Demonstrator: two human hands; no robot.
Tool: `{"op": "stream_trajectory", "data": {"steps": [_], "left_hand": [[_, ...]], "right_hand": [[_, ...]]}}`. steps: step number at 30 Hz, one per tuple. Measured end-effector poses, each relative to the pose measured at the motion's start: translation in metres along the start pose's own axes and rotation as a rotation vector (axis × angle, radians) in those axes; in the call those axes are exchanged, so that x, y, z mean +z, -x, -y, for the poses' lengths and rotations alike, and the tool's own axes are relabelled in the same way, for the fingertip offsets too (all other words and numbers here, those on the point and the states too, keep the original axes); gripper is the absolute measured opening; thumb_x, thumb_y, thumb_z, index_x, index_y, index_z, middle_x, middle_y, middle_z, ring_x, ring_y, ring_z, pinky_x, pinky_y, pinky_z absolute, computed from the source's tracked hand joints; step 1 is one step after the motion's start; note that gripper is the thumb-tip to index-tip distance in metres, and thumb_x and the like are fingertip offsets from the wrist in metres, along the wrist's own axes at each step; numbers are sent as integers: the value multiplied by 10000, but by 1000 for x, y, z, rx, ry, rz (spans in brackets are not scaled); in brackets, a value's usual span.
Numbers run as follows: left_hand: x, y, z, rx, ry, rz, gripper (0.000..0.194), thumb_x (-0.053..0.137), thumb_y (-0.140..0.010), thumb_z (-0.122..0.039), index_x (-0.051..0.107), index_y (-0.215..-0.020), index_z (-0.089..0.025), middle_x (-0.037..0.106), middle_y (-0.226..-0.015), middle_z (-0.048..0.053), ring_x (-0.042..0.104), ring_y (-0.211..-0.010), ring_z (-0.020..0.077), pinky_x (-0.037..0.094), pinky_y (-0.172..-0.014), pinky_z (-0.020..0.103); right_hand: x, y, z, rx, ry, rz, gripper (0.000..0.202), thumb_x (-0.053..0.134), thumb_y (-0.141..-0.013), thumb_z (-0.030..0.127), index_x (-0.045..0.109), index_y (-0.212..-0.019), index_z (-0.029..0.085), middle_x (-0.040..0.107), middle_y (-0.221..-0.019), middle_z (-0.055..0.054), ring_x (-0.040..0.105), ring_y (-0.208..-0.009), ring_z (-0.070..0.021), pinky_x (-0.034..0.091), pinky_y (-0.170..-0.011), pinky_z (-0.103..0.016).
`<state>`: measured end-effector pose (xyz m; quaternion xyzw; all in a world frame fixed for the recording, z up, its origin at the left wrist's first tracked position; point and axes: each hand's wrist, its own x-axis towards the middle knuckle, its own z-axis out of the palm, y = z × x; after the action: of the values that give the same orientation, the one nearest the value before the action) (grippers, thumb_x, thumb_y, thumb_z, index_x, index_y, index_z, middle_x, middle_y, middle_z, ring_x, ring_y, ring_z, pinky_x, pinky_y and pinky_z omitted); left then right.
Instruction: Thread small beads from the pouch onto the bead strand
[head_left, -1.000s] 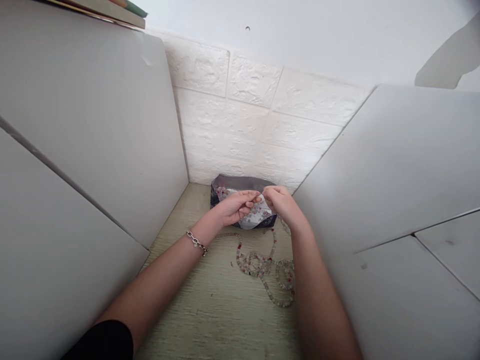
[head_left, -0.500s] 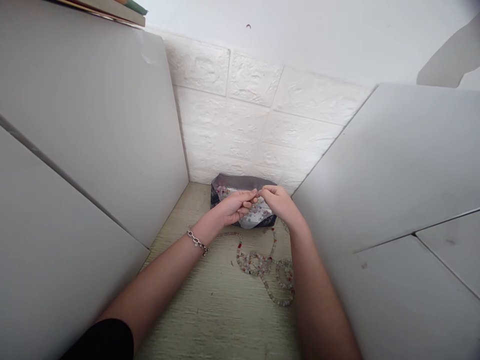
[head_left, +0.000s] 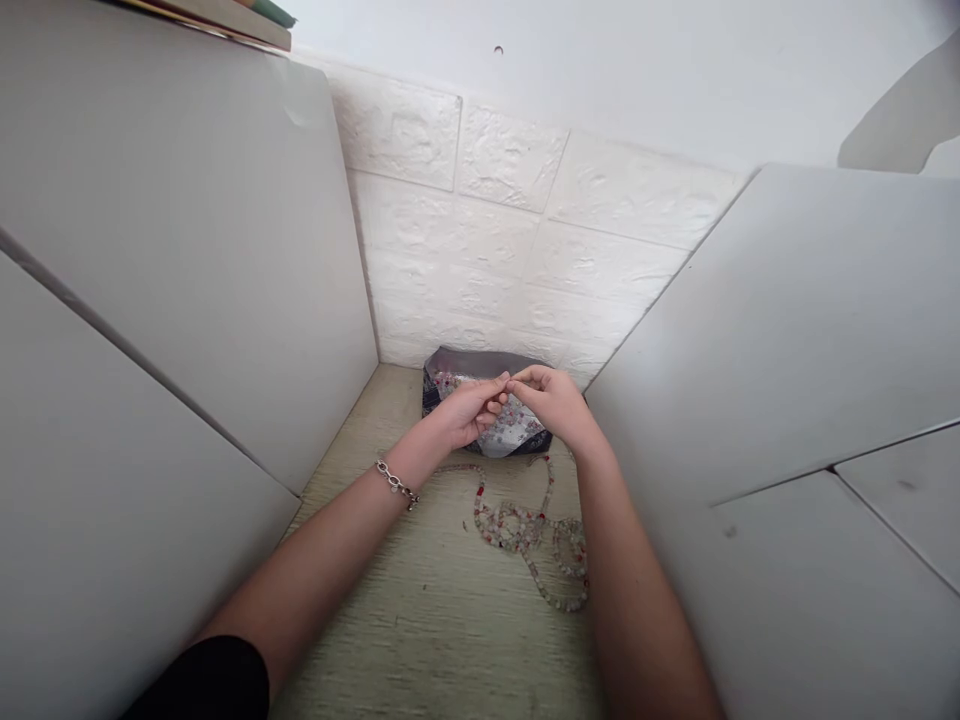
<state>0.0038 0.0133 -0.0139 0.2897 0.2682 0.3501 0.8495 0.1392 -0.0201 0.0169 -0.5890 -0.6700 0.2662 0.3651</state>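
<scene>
Together, the left hand point(head_left: 469, 412) and right hand point(head_left: 553, 404) met fingertip to fingertip just above the pouch point(head_left: 484, 405), each with thumb and forefinger pressed together in a pinch. What sat between the tips was too small to make out; it may have been the end of the bead string point(head_left: 529, 530), but that could not be told. The other fingers of both hands curled loosely inward. The pouch, dark with a pale flowered front, stood against the brick-patterned wall point(head_left: 525, 260) at the far end of the table point(head_left: 420, 620). Nearer than the pouch, the bead string lay in loose loops on the table, one strand running up toward the right hand's wrist. A chain bracelet point(head_left: 395, 482) circled the left wrist, nearer than the pouch and to its left. White panels point(head_left: 187, 260) rose on both sides of the pouch, walling in the table.
</scene>
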Motion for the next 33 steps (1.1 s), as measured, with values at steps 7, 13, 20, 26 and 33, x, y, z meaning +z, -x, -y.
{"op": "stream_trajectory", "data": {"steps": [7, 13, 20, 26, 33], "left_hand": [[5, -1, 4, 58, 110, 56, 318, 330, -703, 78, 607, -805, -40, 630, -779, 99, 605, -759, 89, 478, -741, 168], [3, -1, 8, 102, -18, -4, 185, 433, -761, 1, 609, -764, -58, 627, -734, 87, 605, -692, 79, 485, -641, 140], [4, 0, 5, 55, 30, -80, 198, 451, -799, -88, 601, -672, -66, 533, -535, 9, 490, -448, 20, 423, -438, 93], [3, 1, 1, 100, 32, 76, 178, 448, -766, -1, 610, -808, -63, 636, -801, 87, 612, -759, 90, 489, -699, 149], [4, 8, -6, 28, -4, 121, 129, 464, -805, -94, 570, -732, -80, 630, -777, 98, 616, -704, 94, 481, -561, 124]], "right_hand": [[0, -1, -1, -3, -32, -32, 179, 428, -685, 292, 545, -708, 159, 538, -643, 3, 435, -577, -103, 332, -547, -225], [0, 1, 4, 10, -59, -60, 188, 440, -691, 313, 540, -717, 156, 522, -632, 5, 433, -575, -102, 316, -532, -222], [0, 1, 5, 11, -49, -67, 190, 447, -688, 315, 543, -711, 152, 521, -632, 7, 425, -568, -98, 318, -537, -222], [0, 0, 2, 29, -36, -94, 202, 450, -679, 319, 556, -726, 154, 529, -620, 5, 435, -559, -106, 323, -528, -226], [-11, 7, 12, 23, 29, -153, 213, 466, -692, 341, 575, -724, 160, 470, -546, 26, 382, -501, -90, 284, -481, -217]]}}
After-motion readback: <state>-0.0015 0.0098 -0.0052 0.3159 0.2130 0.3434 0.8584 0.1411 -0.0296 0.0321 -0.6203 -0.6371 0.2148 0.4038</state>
